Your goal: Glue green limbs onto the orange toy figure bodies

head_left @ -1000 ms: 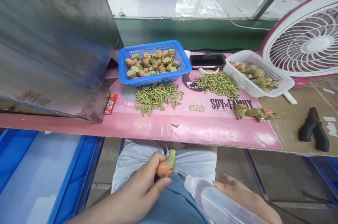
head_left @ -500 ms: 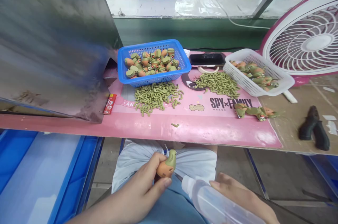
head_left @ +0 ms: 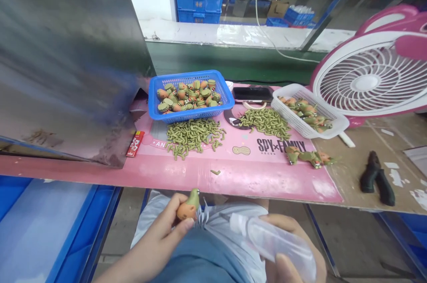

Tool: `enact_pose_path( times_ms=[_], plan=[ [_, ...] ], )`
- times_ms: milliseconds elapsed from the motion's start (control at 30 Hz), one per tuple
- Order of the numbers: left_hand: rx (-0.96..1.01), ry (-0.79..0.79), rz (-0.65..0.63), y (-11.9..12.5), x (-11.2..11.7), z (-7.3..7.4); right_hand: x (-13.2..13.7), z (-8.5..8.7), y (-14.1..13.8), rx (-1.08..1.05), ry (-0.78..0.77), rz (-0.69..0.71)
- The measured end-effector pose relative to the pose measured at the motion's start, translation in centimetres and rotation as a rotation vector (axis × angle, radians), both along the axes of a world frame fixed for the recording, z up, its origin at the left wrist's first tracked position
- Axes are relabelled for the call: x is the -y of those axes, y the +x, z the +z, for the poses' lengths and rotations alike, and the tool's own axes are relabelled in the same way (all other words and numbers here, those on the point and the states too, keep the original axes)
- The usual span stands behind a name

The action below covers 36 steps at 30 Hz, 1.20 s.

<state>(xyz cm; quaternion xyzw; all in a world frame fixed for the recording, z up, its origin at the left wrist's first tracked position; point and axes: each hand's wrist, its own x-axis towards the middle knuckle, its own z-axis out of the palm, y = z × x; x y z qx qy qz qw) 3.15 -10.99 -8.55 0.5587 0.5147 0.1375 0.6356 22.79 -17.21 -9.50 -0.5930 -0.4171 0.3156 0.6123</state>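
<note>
Between the thumb and fingers of my left hand [head_left: 167, 225] is a small orange and green figurine [head_left: 188, 206], held over my lap. My right hand [head_left: 295, 238] is wrapped round a clear plastic squeeze bottle [head_left: 273, 238] with a thin nozzle. Its tip points toward the figurine, with a gap between them. On the pink mat [head_left: 187, 176] lie a heap of small green curved pieces [head_left: 193, 136] and a second heap of green pieces [head_left: 265, 122]. One loose green piece [head_left: 215, 172] lies near the table edge. Several assembled figurines [head_left: 312, 157] lie to the right.
A blue basket [head_left: 191, 116] and a white basket [head_left: 296, 118] hold figurines. Behind them is a phone [head_left: 252, 93]. On the right stand a pink fan [head_left: 365, 82] and black-handled pliers [head_left: 376, 178]. A metal box [head_left: 66, 65] blocks the left; a red packet [head_left: 135, 144] lies beside it.
The view has tilted up. My left hand has moved left with the figurine, and the bottle's nozzle has drawn away from it. My right hand's grip on the bottle has shifted.
</note>
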Motion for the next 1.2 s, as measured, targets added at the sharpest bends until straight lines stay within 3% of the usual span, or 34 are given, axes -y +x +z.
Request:
enact_pose_path(
  times_ms=[133, 233, 433, 567, 700, 833, 933, 1033, 1200],
  plan=[
    [0.096, 0.004, 0.243, -0.5, -0.4, -1.2, -2.0, -2.9, 2.0, -0.26, -0.159, 0.003],
    [0.166, -0.013, 0.319, -0.3, -0.4, -1.4, -4.2, -4.2, 3.0, -0.308, -0.21, 0.075],
    [0.277, -0.033, 0.431, 0.3, 0.3, -2.2, -8.7, -3.4, 1.3, 0.202, -0.339, 0.282],
    [0.321, -0.063, 0.425, 0.1, 0.6, -2.8, -10.9, -2.9, -0.3, 0.426, -0.417, 0.35],
    [0.318, -0.094, 0.419, 0.0, 0.5, -2.0, -12.5, -2.4, -1.2, 0.621, -0.49, 0.4],
    [0.307, -0.096, 0.411, 0.0, 0.5, -1.4, -13.5, -2.1, -1.6, 0.677, -0.493, 0.449],
    [0.297, -0.063, 0.398, 0.0, 0.6, -1.7, -13.8, -2.1, -1.5, 0.6, -0.437, 0.498],
    [0.298, -0.034, 0.381, 0.4, 0.6, -1.9, -13.0, -2.0, -1.1, 0.386, -0.323, 0.569],
    [0.269, -0.031, 0.223, 1.3, 0.3, -0.4, -9.3, -1.0, -0.7, -0.079, -0.166, 0.659]
  ],
)
